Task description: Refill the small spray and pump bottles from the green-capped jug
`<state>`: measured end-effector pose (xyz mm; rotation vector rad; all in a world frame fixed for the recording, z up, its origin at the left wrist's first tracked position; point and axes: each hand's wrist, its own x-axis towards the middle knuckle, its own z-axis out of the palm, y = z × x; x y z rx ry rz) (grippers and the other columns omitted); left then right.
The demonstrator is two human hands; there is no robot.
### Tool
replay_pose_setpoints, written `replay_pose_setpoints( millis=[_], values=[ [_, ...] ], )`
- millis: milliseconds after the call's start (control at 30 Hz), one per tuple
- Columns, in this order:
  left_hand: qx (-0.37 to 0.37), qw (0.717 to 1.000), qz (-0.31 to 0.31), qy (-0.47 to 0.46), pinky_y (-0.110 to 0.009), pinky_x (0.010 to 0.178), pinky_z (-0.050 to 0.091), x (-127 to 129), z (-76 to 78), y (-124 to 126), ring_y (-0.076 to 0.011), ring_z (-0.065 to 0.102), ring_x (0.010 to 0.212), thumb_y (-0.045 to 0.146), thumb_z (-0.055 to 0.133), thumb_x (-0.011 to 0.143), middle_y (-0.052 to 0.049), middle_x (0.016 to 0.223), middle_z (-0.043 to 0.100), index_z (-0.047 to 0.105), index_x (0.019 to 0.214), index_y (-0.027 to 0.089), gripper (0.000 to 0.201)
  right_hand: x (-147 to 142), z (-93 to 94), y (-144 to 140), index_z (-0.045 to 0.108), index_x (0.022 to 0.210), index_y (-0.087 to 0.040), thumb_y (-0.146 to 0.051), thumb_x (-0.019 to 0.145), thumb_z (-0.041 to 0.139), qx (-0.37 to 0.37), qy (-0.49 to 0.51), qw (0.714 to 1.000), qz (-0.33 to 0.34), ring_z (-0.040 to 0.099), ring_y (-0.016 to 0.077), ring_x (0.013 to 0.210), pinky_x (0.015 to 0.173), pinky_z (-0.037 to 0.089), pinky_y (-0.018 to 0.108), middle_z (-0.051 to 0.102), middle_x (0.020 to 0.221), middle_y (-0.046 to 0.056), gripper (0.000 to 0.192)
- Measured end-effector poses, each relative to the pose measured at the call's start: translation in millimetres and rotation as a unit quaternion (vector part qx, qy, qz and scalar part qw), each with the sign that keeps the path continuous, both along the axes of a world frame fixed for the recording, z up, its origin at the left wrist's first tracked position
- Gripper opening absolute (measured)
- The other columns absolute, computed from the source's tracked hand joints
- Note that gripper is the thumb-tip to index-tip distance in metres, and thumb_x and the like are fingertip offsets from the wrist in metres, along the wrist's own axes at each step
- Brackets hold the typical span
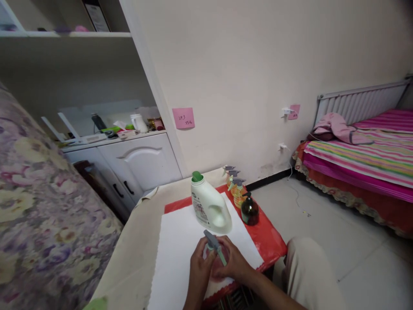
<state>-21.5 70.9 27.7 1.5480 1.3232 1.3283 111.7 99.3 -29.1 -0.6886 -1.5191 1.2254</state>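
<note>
Near the front of the table I have a spray bottle (212, 240) with a grey and pale green trigger head and a pinkish body. My left hand (200, 262) is closed at the bottle's neck. Around its other side, my right hand (234, 260) is wrapped, hiding much of the body. Just beyond them stands a large pale green jug (201, 202), upright on a white sheet (174, 241), with a green piece showing at its mouth. To its right are several spray bottles (238, 198) in a row and a dark pump bottle (250, 212).
Red plastic (266, 234) lies under the sheet's right side, over a beige tablecloth (129, 249). A floral curtain (41, 224) hangs at the left beside a white cabinet (138, 159). My knee (309, 267) is close to the table's right edge; a bed (361, 159) stands farther right.
</note>
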Motion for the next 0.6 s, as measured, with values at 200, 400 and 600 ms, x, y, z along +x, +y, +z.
replay_pose_setpoints(
  millis=[200, 400, 600],
  values=[
    [-0.002, 1.000, 0.002, -0.025, -0.040, 0.092, 0.048, 1, -13.9, 0, -0.0286, 0.062, 0.106, 0.040, 0.060, 0.079, -0.008, 0.112, 0.068, 0.062, 0.111, 0.020, 0.038, -1, 0.4, 0, 0.054, 0.120, -0.026, -0.009, 0.044, 0.084, 0.007, 0.001, 1.000, 0.008, 0.053, 0.0257, 0.114, 0.102, 0.039, 0.044, 0.056, 0.118, 0.004, 0.084],
    [-0.009, 0.998, 0.065, -0.023, -0.046, 0.105, 0.039, 1, -58.0, -8, -0.0318, 0.048, 0.126, 0.041, 0.067, 0.070, -0.012, 0.135, 0.053, 0.048, 0.129, 0.020, 0.065, 10, -0.9, -4, 0.045, 0.132, -0.027, -0.015, 0.045, 0.085, -0.007, -0.001, 0.998, 0.070, 0.052, 0.0269, 0.119, 0.102, 0.040, 0.043, 0.054, 0.129, 0.008, 0.096],
    [-0.010, 0.993, 0.118, 0.015, -0.049, 0.107, 0.036, -4, -92.5, -14, -0.0335, 0.042, 0.129, 0.032, 0.071, 0.064, -0.015, 0.133, 0.045, 0.039, 0.134, 0.017, 0.078, 14, -13.8, -4, 0.046, 0.132, -0.024, -0.015, 0.044, 0.084, -0.007, -0.020, 0.998, 0.062, 0.056, 0.0276, 0.116, 0.098, 0.044, 0.042, 0.058, 0.127, 0.008, 0.097]
  ],
)
